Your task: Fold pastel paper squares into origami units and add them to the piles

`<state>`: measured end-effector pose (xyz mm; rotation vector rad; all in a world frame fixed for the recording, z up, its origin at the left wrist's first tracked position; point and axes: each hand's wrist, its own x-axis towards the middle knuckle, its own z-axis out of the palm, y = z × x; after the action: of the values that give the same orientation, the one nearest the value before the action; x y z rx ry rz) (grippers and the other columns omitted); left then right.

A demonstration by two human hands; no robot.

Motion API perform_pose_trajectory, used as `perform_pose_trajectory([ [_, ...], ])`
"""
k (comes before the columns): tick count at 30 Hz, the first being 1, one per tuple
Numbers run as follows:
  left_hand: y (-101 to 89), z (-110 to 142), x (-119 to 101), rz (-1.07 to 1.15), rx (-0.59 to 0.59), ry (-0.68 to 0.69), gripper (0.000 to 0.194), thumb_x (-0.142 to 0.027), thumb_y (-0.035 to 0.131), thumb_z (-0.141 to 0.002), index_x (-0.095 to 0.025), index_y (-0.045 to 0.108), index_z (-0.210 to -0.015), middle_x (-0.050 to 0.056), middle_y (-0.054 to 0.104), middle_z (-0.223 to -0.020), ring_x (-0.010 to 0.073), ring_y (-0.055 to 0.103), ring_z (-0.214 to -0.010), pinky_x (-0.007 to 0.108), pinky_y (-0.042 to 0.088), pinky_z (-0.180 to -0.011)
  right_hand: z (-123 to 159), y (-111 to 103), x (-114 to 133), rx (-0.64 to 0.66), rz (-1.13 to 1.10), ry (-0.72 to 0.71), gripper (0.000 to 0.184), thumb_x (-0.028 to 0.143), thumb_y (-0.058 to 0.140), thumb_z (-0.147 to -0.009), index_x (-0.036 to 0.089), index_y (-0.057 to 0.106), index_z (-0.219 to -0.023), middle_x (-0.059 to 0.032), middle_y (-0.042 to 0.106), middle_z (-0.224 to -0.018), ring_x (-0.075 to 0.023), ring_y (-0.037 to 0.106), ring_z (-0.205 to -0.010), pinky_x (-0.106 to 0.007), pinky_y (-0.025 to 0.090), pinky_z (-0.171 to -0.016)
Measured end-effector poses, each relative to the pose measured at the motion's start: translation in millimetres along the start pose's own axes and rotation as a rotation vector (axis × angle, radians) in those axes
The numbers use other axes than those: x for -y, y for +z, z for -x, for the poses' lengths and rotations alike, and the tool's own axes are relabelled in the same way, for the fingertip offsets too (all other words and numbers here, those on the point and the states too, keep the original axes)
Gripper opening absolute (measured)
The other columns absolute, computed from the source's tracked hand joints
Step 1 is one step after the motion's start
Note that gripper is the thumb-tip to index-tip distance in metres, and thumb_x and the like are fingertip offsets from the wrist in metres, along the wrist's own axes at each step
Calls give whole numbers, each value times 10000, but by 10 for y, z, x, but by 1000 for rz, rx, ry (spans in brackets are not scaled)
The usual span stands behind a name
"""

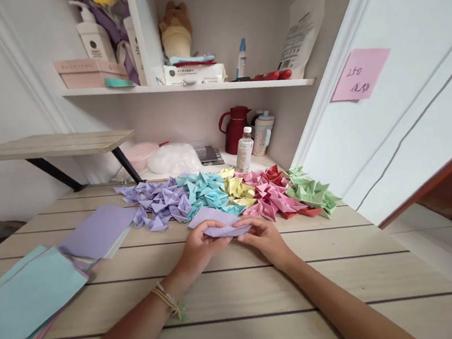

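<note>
Between my two hands is a lilac sheet of paper [210, 215], partly folded, its near edge bent up into a flap. My left hand [197, 251] pinches the left end of this flap between thumb and fingers. At the right end, my right hand [267, 241] grips the same paper in a similar pinch. Just beyond lie heaps of folded paper boats: purple [165, 199], blue [204, 188], yellow [239, 187], pink [273, 199], red [273, 175] and green [311, 189]. A beaded bracelet [168, 298] circles my left wrist.
Stacks of purple paper [100, 230] and light-blue paper [30, 297] lie at the left of the wooden table [238, 296]. Behind the boats stand a clear bottle [244, 151], a red jug [235, 130] and a cup [262, 134]. A small raised stand [51, 144] overhangs the back left.
</note>
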<state>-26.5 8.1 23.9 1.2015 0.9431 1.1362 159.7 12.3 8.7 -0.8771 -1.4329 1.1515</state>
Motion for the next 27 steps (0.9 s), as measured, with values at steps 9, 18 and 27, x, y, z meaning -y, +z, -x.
perform_pose_trajectory([
  [9, -30, -27, 94, -67, -104, 66, 348, -379, 729, -682, -154, 594, -911, 17, 666, -704, 151, 630, -674, 249, 476, -653, -2, 44, 13, -131, -105, 145, 403, 468, 761, -680, 203, 588, -929, 24, 629, -657, -131, 599, -565, -237, 441, -538],
  [18, -15, -58, 81, 184, -283, 76, 832, -289, 804, -622, -190, 296, -1274, 14, 702, -803, 134, 665, -642, 264, 509, -664, 18, 47, -4, 1, -38, 139, 337, 422, 780, -653, 181, 660, -855, -36, 694, -794, -188, 635, -767, -298, 489, -705],
  [27, -9, 59, -35, 17, 175, -43, 524, -606, 626, -723, -106, 697, -863, 69, 671, -564, 145, 591, -458, 247, 447, -490, 31, 48, 20, 33, 53, 54, 214, 355, 740, -680, 189, 630, -757, -6, 646, -698, -151, 584, -652, -261, 455, -613],
])
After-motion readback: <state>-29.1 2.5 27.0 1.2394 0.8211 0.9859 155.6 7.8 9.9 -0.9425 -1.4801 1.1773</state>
